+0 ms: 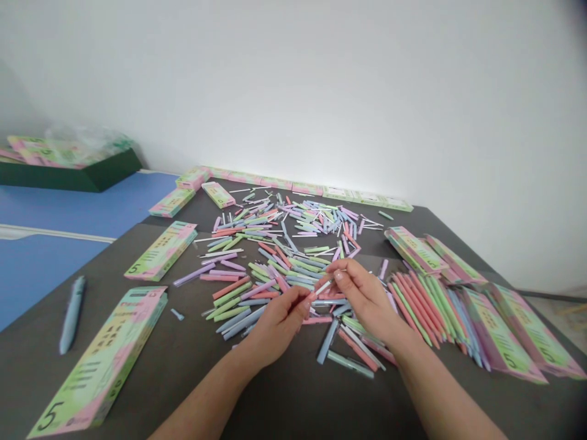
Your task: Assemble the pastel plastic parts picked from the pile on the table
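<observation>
We have one head view, looking down on a dark grey worktop (284, 397). Our two hands are together above its middle: the left hand (277, 327) and the right hand (362, 299) almost meet at the fingertips (337, 275), and both pinch at a thin white refill (323, 288), though we cannot tell exactly how it sits in each grip.

Around and under them lies a heap of loose pastel pen parts (284, 238), too many to count, in pink, green, blue and lilac. Nearest the right hand, a fanned row of pens (422, 311) reaches toward the worktop's right corner.

We count four printed pen boxes (98, 360) left of the heap, about four more at the right edge (502, 333), and a row along the far edge (298, 185) whose number we cannot fix. One whole blue pen (72, 315) lies by the left edge, and one small blue piece (177, 314) lies alone near the heap
</observation>
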A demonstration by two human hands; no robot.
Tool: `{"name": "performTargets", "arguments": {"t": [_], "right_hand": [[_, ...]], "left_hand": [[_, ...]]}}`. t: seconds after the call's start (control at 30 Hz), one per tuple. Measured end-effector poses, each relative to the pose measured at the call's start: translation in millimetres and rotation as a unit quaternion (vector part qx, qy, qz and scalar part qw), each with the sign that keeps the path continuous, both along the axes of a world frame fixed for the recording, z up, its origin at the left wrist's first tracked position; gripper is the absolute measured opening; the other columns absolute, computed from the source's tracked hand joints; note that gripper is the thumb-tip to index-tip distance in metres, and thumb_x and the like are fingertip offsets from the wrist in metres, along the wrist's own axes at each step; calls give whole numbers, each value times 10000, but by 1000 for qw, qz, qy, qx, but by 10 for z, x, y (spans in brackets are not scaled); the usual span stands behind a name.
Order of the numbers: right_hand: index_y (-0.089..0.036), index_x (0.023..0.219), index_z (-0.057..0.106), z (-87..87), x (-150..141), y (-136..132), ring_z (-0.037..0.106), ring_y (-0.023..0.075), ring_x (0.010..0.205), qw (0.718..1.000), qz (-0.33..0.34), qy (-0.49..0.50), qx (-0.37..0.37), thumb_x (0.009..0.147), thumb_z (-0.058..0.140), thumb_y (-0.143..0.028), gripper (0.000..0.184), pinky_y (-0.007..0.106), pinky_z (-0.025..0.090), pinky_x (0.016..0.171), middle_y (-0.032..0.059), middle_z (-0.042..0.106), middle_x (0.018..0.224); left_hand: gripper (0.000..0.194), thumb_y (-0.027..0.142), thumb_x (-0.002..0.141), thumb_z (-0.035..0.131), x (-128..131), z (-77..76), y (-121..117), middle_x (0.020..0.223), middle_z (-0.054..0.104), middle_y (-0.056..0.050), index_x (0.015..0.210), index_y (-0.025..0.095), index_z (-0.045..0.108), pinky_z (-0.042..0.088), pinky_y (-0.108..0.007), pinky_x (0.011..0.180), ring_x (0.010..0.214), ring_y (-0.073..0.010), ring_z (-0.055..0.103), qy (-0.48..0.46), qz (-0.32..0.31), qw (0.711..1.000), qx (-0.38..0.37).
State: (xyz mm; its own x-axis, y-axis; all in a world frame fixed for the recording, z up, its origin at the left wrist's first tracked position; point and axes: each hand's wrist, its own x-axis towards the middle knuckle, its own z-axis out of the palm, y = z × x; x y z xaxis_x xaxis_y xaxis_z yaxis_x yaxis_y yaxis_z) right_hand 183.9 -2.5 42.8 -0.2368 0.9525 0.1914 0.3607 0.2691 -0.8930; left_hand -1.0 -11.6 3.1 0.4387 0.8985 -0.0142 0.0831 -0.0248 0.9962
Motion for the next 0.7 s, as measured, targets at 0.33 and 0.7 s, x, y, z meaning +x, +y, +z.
{"name": "performTargets", "arguments": {"t": [0.33, 0.7], "right_hand": [[-134, 921, 643, -341, -495, 1199, 639, 167, 727, 969, -4, -241, 57, 895, 423, -290, 270, 260, 471, 666, 76, 699, 807], [-123, 807, 719, -614, -1172, 1572, 622, 253, 900, 916, 37, -392, 74, 869, 518, -391, 341, 315, 424, 795, 155, 702, 885]], "left_hand": [[295, 446, 916, 427, -9, -54, 34, 655, 448, 44, 917, 165, 518, 310, -229, 507, 533, -86, 397, -84, 117, 990, 11], [270, 405, 922, 439, 1, 13, -15, 614, 435, 46, 864, 161, 539, 316, -244, 556, 545, -94, 396, -89, 120, 989, 11]]}}
